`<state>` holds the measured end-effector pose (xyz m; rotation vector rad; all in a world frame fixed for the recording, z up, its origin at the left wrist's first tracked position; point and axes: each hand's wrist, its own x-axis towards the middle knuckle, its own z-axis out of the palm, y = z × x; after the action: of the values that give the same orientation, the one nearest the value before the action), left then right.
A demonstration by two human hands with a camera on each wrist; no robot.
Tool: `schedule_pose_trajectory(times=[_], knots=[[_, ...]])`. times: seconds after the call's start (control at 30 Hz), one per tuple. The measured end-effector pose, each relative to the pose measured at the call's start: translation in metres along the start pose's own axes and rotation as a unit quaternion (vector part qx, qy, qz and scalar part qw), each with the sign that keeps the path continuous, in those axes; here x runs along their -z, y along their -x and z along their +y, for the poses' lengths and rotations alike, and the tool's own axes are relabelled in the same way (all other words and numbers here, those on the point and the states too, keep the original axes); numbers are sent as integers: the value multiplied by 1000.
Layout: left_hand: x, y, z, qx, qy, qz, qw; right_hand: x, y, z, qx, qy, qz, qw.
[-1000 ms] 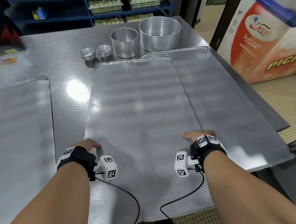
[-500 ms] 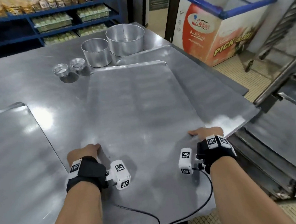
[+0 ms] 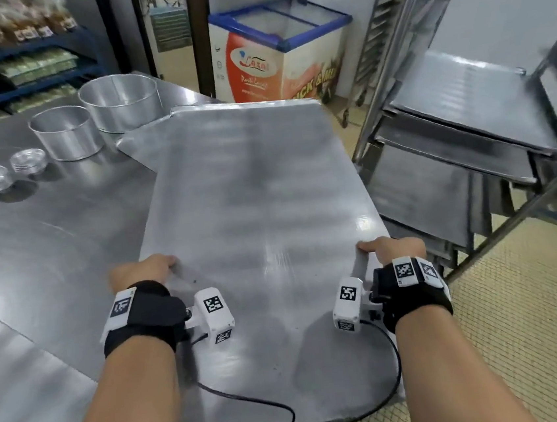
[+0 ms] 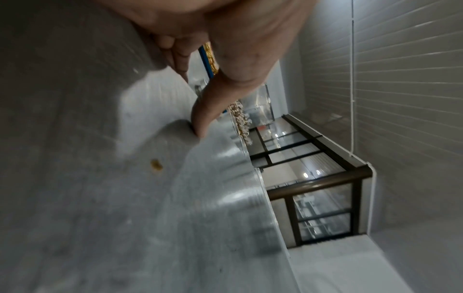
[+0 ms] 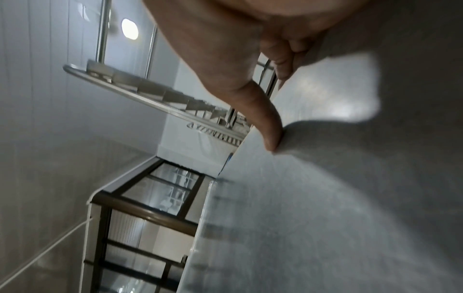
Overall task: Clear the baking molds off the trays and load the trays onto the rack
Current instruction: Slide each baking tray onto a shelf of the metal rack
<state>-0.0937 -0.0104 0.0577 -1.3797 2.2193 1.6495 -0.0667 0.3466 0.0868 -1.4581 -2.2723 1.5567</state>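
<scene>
Standing to the right, the tall steel tray rack has sheets already in its slots, and the wide flat grey metal baking tray points its long axis away from the person, its far end partly toward that rack. Both hands sit at its near end, so neither is nearer; swinging the far end rightward looks like the coming need. Beneath lies the stainless steel table, with round metal baking molds well left of the tray. Left hand and right hand each pinch a long side edge, thumb on top.
</scene>
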Motion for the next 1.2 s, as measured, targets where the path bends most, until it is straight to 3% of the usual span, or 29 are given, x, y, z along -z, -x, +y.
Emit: schedule_pose_trajectory(times=[0.37,0.57,0.83,1.0,1.2], knots=[[-64,120,-23,-74,-37,-103,991,174,52,100,-35,-99,122,987],[-96,172,-25,-101,-41,-152,982,238,73,134,-73,-145,167,973],[-147,201,2,-146,-10,-175,974,269,60,145,-63,-161,203,964],[-179,204,34,-176,-47,-174,968,279,34,118,-103,-226,220,943],[-225,197,85,-198,-50,-200,958,274,-21,77,-109,-214,208,948]])
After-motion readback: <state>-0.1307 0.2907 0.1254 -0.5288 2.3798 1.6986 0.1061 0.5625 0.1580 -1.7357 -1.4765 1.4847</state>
